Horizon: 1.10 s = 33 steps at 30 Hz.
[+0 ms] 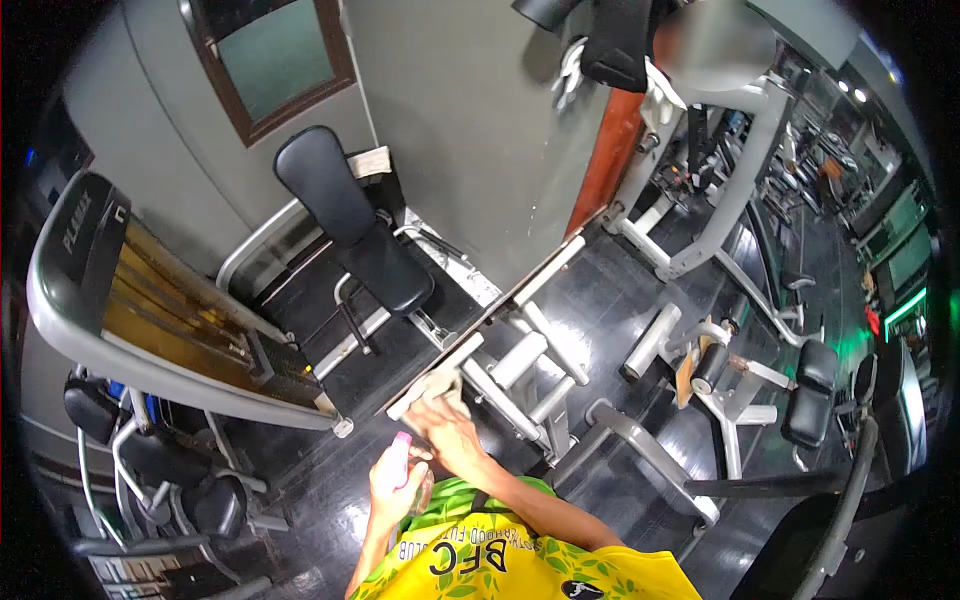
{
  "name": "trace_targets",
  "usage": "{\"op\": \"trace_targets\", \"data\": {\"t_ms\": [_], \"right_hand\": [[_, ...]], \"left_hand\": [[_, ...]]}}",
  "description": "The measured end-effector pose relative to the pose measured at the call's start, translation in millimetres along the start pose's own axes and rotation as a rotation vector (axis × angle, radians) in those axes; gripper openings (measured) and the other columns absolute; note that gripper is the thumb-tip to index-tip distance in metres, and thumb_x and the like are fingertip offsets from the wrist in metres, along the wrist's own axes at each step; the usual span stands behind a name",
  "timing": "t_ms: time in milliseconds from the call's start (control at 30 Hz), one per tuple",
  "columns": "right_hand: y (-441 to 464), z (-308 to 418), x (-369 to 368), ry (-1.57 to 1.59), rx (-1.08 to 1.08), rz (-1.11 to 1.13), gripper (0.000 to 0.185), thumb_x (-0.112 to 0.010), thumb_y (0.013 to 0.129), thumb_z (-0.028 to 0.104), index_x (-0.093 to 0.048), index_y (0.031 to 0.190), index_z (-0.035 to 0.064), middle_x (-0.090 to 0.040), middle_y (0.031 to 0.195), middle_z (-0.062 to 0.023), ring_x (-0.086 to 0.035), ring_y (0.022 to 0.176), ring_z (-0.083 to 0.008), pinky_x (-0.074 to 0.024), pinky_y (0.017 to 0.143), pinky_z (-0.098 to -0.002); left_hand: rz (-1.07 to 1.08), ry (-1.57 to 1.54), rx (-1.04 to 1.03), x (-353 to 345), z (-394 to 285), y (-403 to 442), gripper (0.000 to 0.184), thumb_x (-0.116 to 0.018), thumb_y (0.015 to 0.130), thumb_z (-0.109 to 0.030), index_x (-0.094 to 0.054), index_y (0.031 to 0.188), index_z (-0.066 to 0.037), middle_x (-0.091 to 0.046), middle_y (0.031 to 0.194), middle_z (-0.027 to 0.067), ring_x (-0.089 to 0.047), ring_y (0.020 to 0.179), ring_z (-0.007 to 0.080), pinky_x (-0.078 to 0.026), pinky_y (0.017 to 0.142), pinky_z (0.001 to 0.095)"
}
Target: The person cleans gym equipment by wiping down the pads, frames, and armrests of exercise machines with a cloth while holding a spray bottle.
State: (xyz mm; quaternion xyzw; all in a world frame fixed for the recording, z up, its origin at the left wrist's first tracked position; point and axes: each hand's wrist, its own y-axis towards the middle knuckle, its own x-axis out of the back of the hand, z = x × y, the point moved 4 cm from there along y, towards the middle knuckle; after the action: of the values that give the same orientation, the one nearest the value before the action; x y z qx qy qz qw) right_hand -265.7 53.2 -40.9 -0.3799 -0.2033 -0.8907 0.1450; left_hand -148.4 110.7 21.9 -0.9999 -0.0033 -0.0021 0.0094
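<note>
My right hand [448, 432] is bent over a pale cloth [438, 386], its fingers closed on the bunched fabric; how tightly they pinch it I cannot tell. The cloth lies at the near end of a pale bar [466, 352], and the bar's long axis runs away from me, slanting forward and to the right. That hand is the nearer of the two to the bar, its forearm reaching in from my right side. My left hand [384, 488] is just beside it, lower and to the left, closer to my body, wrapped around a small bottle with a pink top [402, 440]; the bottle seems to stand clear of the bar. Past the cloth, the light-coloured tubes of a machine frame [519, 360] spread ahead and rightward. Farther out, ahead and to the left, is a black padded seat [395, 270], well apart from both hands.
</note>
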Motion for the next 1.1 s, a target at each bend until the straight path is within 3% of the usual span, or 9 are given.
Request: {"op": "trace_targets", "data": {"t_ms": [100,167,233,367,500,567,700,800,1100], "right_hand": [[-15.4,-2.4,-5.2,0.340,-0.052,-0.015,0.043,-0.050,0.078,0.003,-0.055,0.119,0.0123,-0.059,0.120,-0.0124,-0.054,0.115,-0.0250,-0.0465,0.090,-0.0382],[-26.8,-28.0,-19.4,0.742,-0.578,0.162,0.039,-0.047,0.080,0.001,-0.055,0.118,0.0091,-0.064,0.103,-0.0161,-0.062,0.100,-0.0222,-0.0504,0.079,-0.0343],[-36.7,-74.4,-36.7,0.698,-0.374,-0.295,0.034,-0.044,0.086,0.000,-0.054,0.118,0.0058,-0.065,0.089,-0.0160,-0.062,0.078,-0.0144,-0.0484,0.068,-0.0263],[-34.2,-79.6,33.3,0.630,-0.683,-0.648,0.034,-0.045,0.085,-0.004,-0.053,0.118,0.0013,-0.065,0.098,-0.0149,-0.062,0.087,-0.0179,-0.0480,0.076,-0.0299],[-3.6,-68.0,45.7,0.269,-0.490,-0.726,0.048,-0.046,0.073,-0.008,-0.053,0.120,0.0009,-0.058,0.115,-0.0224,-0.060,0.102,-0.0338,-0.0487,0.085,-0.0394],[13.3,-54.5,21.7,0.065,-0.537,-0.434,0.054,-0.048,0.072,-0.005,-0.054,0.123,0.0108,-0.050,0.126,-0.0207,-0.050,0.114,-0.0394,-0.0447,0.094,-0.0411],[16.1,-23.2,-11.5,0.054,-0.519,-0.396,0.049,-0.050,0.079,-0.001,-0.052,0.126,0.0130,-0.047,0.134,-0.0108,-0.041,0.126,-0.0345,-0.0425,0.098,-0.0383],[3.1,8.3,-18.4,-0.123,-0.254,-0.335,0.059,-0.057,0.069,0.002,-0.051,0.127,0.0092,-0.048,0.134,-0.0102,-0.040,0.128,-0.0296,-0.0405,0.100,-0.0335],[-55.5,31.0,-75.3,0.359,-0.568,-0.088,0.057,-0.047,0.067,-0.005,-0.050,0.123,0.0059,-0.060,0.112,-0.0170,-0.060,0.103,-0.0322,-0.0472,0.087,-0.0373]], "left_hand": [[0.104,0.108,-0.092,-4.0,-5.1,9.3,0.023,-0.059,0.079,0.007,-0.056,0.102,0.003,-0.066,0.088,0.0087,-0.060,0.065,0.0099,-0.050,0.060,0.0236],[0.132,0.087,-0.078,-5.0,-3.8,12.7,0.024,-0.060,0.079,0.007,-0.056,0.103,0.003,-0.066,0.089,0.0088,-0.060,0.068,0.0103,-0.050,0.062,0.0244],[0.138,0.061,-0.073,-6.0,-4.8,14.1,0.024,-0.060,0.079,0.007,-0.057,0.103,0.003,-0.066,0.088,0.0087,-0.060,0.067,0.0100,-0.050,0.062,0.0245],[0.191,-0.018,-0.035,-6.3,-1.2,20.5,0.023,-0.061,0.079,0.007,-0.057,0.101,0.003,-0.066,0.086,0.0085,-0.059,0.066,0.0091,-0.049,0.061,0.0239],[0.325,0.029,-0.025,-3.3,0.7,35.4,0.018,-0.060,0.079,0.007,-0.058,0.097,0.003,-0.062,0.073,0.0050,-0.056,0.060,0.0077,-0.046,0.056,0.0220],[0.384,0.017,-0.021,-2.4,-9.7,43.1,0.017,-0.059,0.080,0.007,-0.058,0.097,0.003,-0.060,0.070,0.0043,-0.055,0.058,0.0075,-0.045,0.055,0.0218],[0.452,-0.036,0.061,13.0,-28.5,49.8,0.014,-0.058,0.081,0.007,-0.058,0.095,0.004,-0.058,0.065,0.0033,-0.055,0.056,0.0077,-0.045,0.054,0.0220],[0.497,-0.047,0.050,31.6,-20.3,55.3,0.014,-0.058,0.082,0.006,-0.058,0.096,0.002,-0.060,0.068,0.0036,-0.056,0.057,0.0082,-0.046,0.054,0.0227],[0.799,0.101,-0.047,50.2,-25.1,71.8,0.016,-0.062,0.081,0.000,-0.059,0.097,0.000,-0.063,0.074,0.0035,-0.058,0.057,0.0079,-0.047,0.054,0.0231]]}}
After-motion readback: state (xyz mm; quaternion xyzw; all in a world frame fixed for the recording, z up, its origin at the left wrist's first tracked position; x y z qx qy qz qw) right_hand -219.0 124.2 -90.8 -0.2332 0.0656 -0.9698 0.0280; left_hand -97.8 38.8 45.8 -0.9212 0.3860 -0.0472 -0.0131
